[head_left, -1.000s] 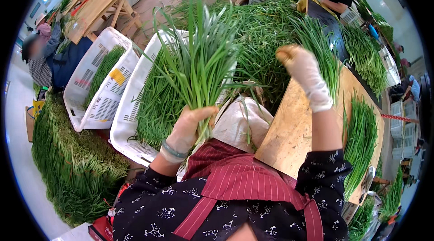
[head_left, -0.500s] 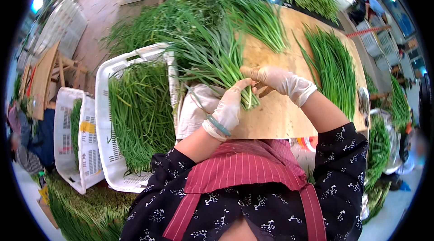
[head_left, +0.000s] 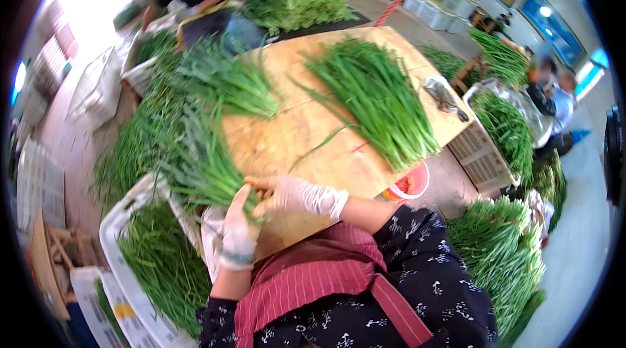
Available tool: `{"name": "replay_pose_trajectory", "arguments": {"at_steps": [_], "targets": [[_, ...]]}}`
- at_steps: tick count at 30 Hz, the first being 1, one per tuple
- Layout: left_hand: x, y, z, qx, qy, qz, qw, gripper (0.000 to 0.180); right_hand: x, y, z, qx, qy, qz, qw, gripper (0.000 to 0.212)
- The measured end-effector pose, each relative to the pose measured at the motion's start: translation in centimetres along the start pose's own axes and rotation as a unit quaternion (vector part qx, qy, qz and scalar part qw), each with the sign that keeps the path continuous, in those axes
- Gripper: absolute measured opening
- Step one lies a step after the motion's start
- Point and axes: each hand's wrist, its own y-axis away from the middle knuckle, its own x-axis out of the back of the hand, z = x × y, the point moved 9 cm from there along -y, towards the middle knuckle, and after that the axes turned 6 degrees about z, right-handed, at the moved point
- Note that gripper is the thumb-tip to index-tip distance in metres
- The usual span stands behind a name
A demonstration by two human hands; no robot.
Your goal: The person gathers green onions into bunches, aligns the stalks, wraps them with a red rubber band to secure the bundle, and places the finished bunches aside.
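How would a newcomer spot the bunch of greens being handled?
Find the big pale wooden board. At its near left edge, a gloved left hand grips the bunch by its stalks, the right hand beside. Unlike the bunch beyond it and the larger one rightward, both on the board, it is held.

A loose bunch of long, narrow green leaves (head_left: 210, 168) slants along the left edge of the wooden tabletop (head_left: 270, 152), its paler stem ends gathered in the left hand (head_left: 240, 225). The leafy tips spread forward and leftward.
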Motion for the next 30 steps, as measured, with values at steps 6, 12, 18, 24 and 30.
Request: {"name": "replay_pose_trajectory", "arguments": {"at_steps": [6, 12, 18, 24, 30], "targets": [[-0.9, 1.3, 1.6, -0.112, -0.105, 0.072, 0.986, 0.010, 1.6, 2.4, -3.2, -0.021, 0.066, -0.015, 0.998, 0.080], [0.5, 0.8, 1.2, -0.124, -0.141, -0.032, 0.982, 0.044, -0.5, 1.7, -0.3, 0.049, 0.036, 0.024, 0.998, 0.075], [1.3, 0.3, 0.7, -0.074, -0.007, 0.063, 0.995, 0.016, -0.1, 1.6, -1.8, 0.014, 0.030, -0.065, 0.997, 0.077], [-0.1, 0.3, -1.0, -0.068, -0.062, 0.076, 0.993, 0.009, 1.9, -1.5, 2.7, -0.131, 0.019, -0.023, 0.991, 0.062], [2.3, -3.5, -6.2, -0.032, -0.049, 0.034, 0.998, 0.020, -0.3, -3.3, -1.5, -0.058, 0.238, -0.046, 0.968, 0.058]]}}
